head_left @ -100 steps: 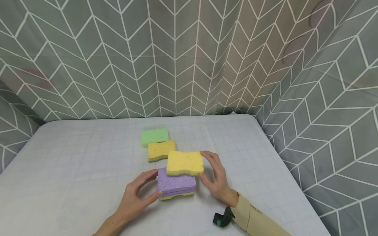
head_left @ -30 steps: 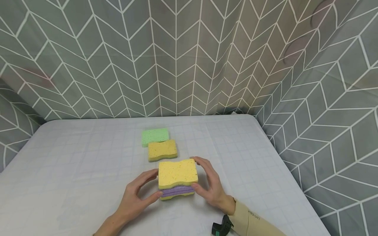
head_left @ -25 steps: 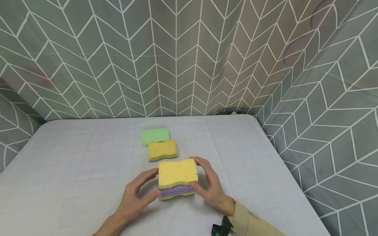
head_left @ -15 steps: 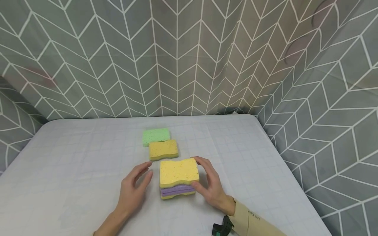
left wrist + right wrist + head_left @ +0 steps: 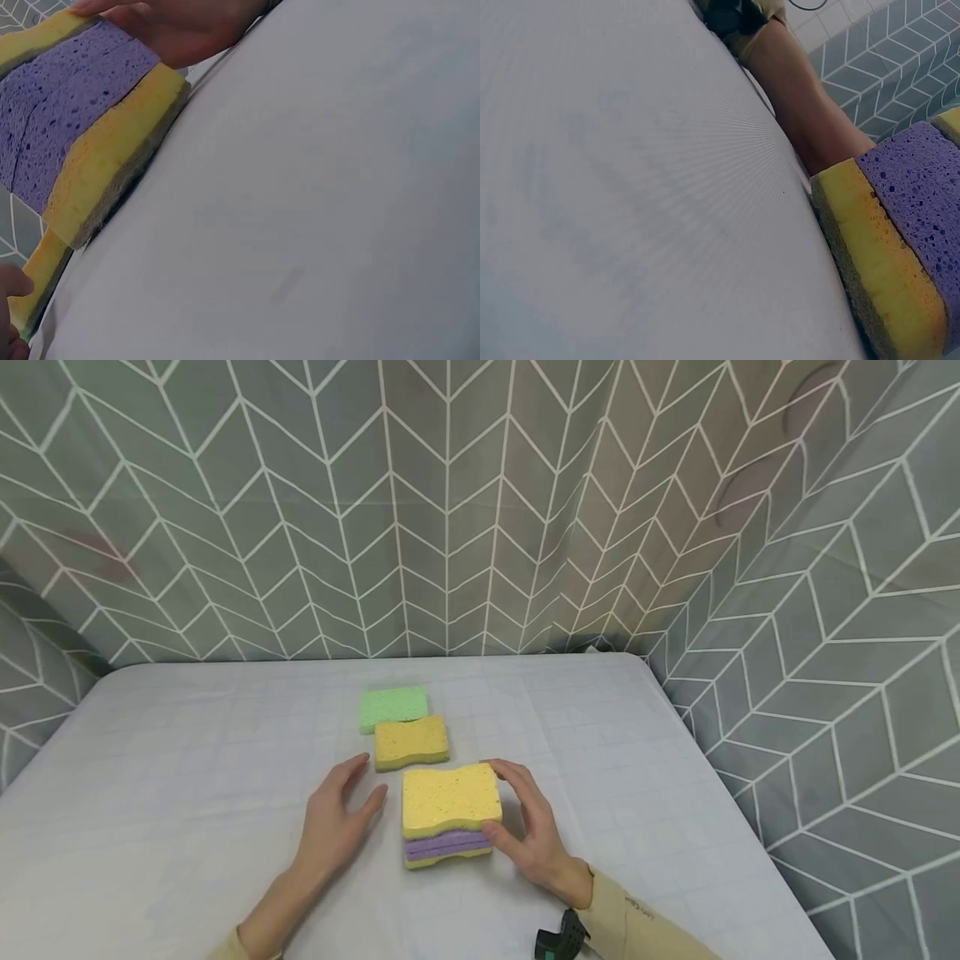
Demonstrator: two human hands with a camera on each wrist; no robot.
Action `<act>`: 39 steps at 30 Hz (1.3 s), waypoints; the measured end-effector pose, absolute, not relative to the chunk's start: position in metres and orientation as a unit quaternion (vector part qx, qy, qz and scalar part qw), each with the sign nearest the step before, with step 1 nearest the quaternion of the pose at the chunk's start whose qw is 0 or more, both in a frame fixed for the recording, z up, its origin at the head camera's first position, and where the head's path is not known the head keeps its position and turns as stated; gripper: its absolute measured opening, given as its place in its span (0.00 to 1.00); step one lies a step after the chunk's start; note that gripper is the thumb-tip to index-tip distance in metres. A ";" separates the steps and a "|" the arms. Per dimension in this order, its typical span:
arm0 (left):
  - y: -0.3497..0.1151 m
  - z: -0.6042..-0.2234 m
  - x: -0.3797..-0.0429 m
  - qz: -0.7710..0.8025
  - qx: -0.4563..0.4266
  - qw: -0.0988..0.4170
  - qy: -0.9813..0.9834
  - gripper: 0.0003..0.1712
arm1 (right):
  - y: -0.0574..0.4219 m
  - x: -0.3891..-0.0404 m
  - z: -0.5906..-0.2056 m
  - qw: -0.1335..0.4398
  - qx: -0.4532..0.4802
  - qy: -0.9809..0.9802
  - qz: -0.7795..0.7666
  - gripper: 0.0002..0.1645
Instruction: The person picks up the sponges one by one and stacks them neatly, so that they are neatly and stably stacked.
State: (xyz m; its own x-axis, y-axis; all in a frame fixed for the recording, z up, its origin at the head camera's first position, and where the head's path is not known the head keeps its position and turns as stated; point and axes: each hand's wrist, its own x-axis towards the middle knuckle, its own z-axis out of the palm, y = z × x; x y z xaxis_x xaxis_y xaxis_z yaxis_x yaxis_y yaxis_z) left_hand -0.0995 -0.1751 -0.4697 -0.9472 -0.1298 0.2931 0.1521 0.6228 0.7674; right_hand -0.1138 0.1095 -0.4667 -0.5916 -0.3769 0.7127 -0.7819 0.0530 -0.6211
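A stack of sponges stands near the middle of the table: a yellow sponge (image 5: 452, 800) on top, purple sponge layers (image 5: 447, 843) beneath, and a yellow sponge with a dark scouring side (image 5: 877, 259) at the bottom. My right hand (image 5: 536, 835) holds the top yellow sponge by its right end, thumb at the front corner and fingers at the back. My left hand (image 5: 333, 818) is apart from the stack on its left, fingers spread and holding nothing. Its fingertips are near another yellow sponge (image 5: 411, 742) lying behind the stack.
A green sponge (image 5: 393, 706) lies farther back, touching the rear yellow sponge. A white cloth covers the table (image 5: 187, 760). Patterned curtains (image 5: 480, 510) hang behind and to the right. A black device (image 5: 561, 937) is at the right wrist.
The right hand brought the yellow sponge down and left onto the purple layers, squaring the stack. Later my left hand let go of the stack and moved left and back.
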 end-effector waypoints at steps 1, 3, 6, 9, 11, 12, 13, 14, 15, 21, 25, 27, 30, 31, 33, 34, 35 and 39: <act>-0.176 -0.469 -0.101 -0.433 -0.006 0.155 -0.888 0.33 | 0.109 -0.114 -0.467 0.186 0.415 -0.701 0.550 0.38; -0.178 -0.469 -0.105 -0.431 -0.007 0.144 -0.891 0.34 | 0.108 -0.114 -0.468 0.190 0.418 -0.699 0.549 0.38; -0.181 -0.468 -0.111 -0.427 -0.010 0.133 -0.894 0.36 | 0.107 -0.114 -0.468 0.194 0.419 -0.699 0.546 0.38; -0.184 -0.468 -0.117 -0.423 -0.010 0.126 -0.897 0.38 | 0.107 -0.115 -0.469 0.194 0.420 -0.699 0.545 0.39; -0.185 -0.468 -0.121 -0.422 -0.008 0.117 -0.899 0.38 | 0.107 -0.115 -0.469 0.194 0.420 -0.699 0.545 0.39; -0.185 -0.468 -0.122 -0.423 -0.007 0.112 -0.899 0.39 | 0.107 -0.115 -0.469 0.194 0.420 -0.700 0.544 0.39; -0.186 -0.468 -0.124 -0.423 -0.006 0.107 -0.900 0.39 | 0.107 -0.115 -0.469 0.194 0.420 -0.700 0.544 0.39; -0.187 -0.468 -0.126 -0.423 -0.004 0.100 -0.901 0.40 | 0.107 -0.115 -0.469 0.193 0.420 -0.701 0.544 0.39; -0.187 -0.467 -0.128 -0.422 -0.002 0.094 -0.902 0.41 | 0.107 -0.115 -0.469 0.193 0.419 -0.701 0.544 0.39; -0.188 -0.467 -0.137 -0.420 0.002 0.072 -0.904 0.44 | 0.107 -0.115 -0.468 0.192 0.420 -0.701 0.543 0.39; -0.188 -0.468 -0.140 -0.428 0.001 0.062 -0.901 0.44 | 0.107 -0.115 -0.468 0.195 0.419 -0.703 0.540 0.38; -0.188 -0.468 -0.141 -0.433 -0.003 0.062 -0.899 0.44 | 0.108 -0.115 -0.468 0.197 0.418 -0.704 0.539 0.38; -0.187 -0.469 -0.141 -0.432 -0.011 0.067 -0.900 0.44 | 0.108 -0.116 -0.469 0.198 0.418 -0.704 0.540 0.38; -0.187 -0.469 -0.141 -0.431 -0.014 0.069 -0.900 0.44 | 0.108 -0.116 -0.469 0.199 0.418 -0.703 0.540 0.38; -0.186 -0.469 -0.141 -0.428 -0.021 0.073 -0.900 0.44 | 0.108 -0.116 -0.469 0.201 0.420 -0.701 0.541 0.38; -0.186 -0.470 -0.141 -0.426 -0.024 0.074 -0.901 0.44 | 0.108 -0.116 -0.470 0.202 0.420 -0.700 0.541 0.38; -0.186 -0.470 -0.141 -0.426 -0.027 0.075 -0.901 0.44 | 0.109 -0.116 -0.470 0.202 0.419 -0.700 0.541 0.38; -0.185 -0.469 -0.142 -0.424 -0.035 0.075 -0.902 0.44 | 0.109 -0.116 -0.469 0.200 0.415 -0.704 0.540 0.38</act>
